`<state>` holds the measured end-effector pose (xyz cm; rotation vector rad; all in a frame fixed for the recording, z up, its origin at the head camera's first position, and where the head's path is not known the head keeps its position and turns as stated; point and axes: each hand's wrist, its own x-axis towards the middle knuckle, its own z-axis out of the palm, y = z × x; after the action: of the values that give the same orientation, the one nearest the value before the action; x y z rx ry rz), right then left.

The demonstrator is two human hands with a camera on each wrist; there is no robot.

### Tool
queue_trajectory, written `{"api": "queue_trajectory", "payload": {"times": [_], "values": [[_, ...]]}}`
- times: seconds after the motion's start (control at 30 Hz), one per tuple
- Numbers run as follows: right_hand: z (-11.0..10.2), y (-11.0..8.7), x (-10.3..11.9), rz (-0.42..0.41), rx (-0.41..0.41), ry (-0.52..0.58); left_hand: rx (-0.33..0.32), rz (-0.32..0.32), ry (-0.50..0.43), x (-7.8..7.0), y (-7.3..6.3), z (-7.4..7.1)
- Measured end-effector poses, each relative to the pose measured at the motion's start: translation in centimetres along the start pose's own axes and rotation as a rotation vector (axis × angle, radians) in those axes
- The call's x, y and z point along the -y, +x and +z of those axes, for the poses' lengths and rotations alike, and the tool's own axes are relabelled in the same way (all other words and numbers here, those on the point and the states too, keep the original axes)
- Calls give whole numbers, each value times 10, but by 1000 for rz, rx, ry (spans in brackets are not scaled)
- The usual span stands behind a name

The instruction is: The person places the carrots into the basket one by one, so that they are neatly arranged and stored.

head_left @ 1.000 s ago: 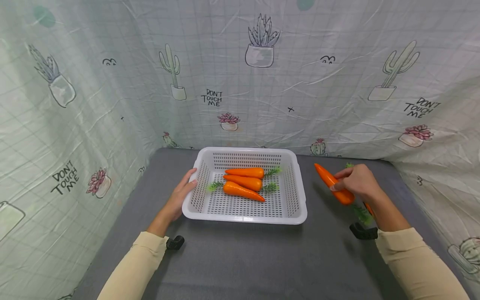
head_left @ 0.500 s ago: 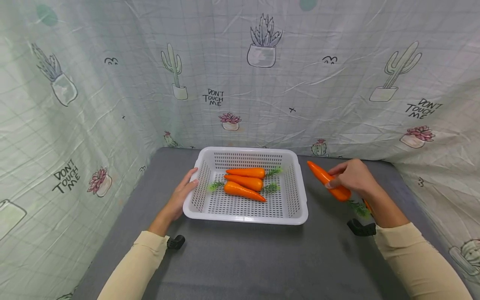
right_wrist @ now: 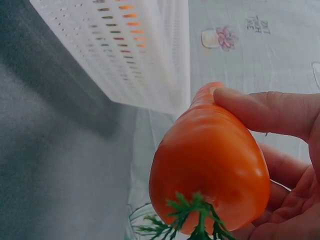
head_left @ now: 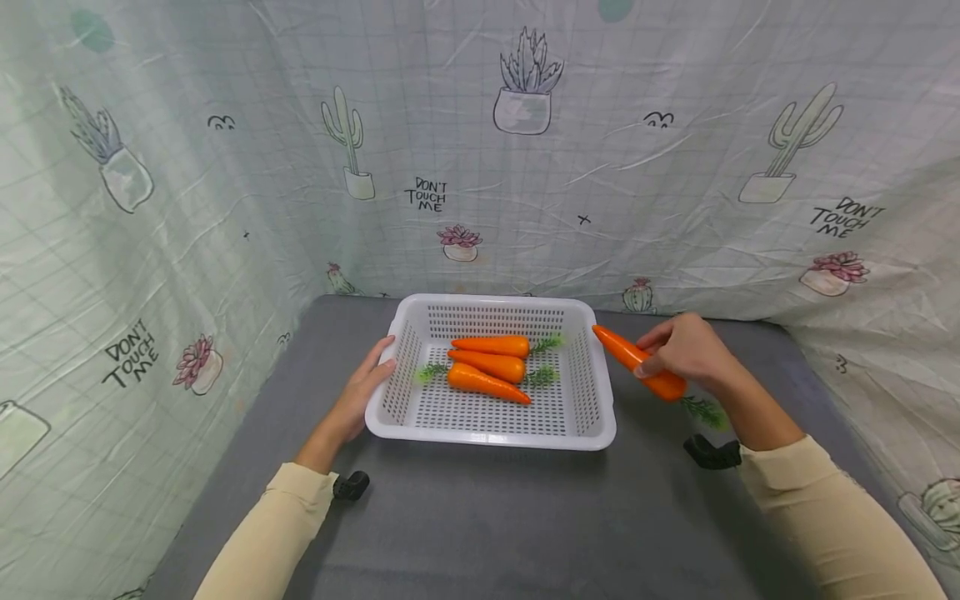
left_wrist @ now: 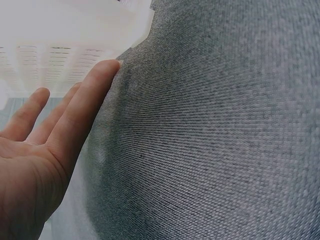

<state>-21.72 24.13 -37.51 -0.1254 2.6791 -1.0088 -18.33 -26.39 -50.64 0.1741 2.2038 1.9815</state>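
My left hand (head_left: 363,390) lies against the left wall of a white slotted plastic basket (head_left: 480,437); in the left wrist view its fingers (left_wrist: 82,107) stretch out straight to the basket's side. Three orange carrots with green tops lie inside: a back one (head_left: 491,346), a middle one (head_left: 487,365) and a front one (head_left: 483,383). Off the basket's right side, my right hand (head_left: 693,354) pinches another carrot (head_left: 662,383) between thumb and fingers. That carrot's tip points up-left and overlaps the right rim, while its leafy end (right_wrist: 200,220) trails toward my wrist.
Grey cloth covers the table (head_left: 480,517). A pale curtain (head_left: 600,167) printed with potted cacti hangs along the back and both sides. Black wrist mounts show below each hand, the right mount (head_left: 711,452) close over the table.
My right hand has moved left with its carrot, bringing the tip to the basket's right rim. An orange piece seen earlier by my right wrist is now hidden. My left hand stays put.
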Motion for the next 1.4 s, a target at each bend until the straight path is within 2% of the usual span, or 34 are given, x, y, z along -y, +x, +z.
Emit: {"api": "queue_trajectory", "payload": {"times": [0.33,0.87,1.4], "values": [[5,5,18,-32,33,-5,8,17,1,-2,-1,0],[16,10,46,-80,90,30,8,5,-28,-1,0,0],[37,18,72,-114,123,23,5,9,-24,1,0,0]]}}
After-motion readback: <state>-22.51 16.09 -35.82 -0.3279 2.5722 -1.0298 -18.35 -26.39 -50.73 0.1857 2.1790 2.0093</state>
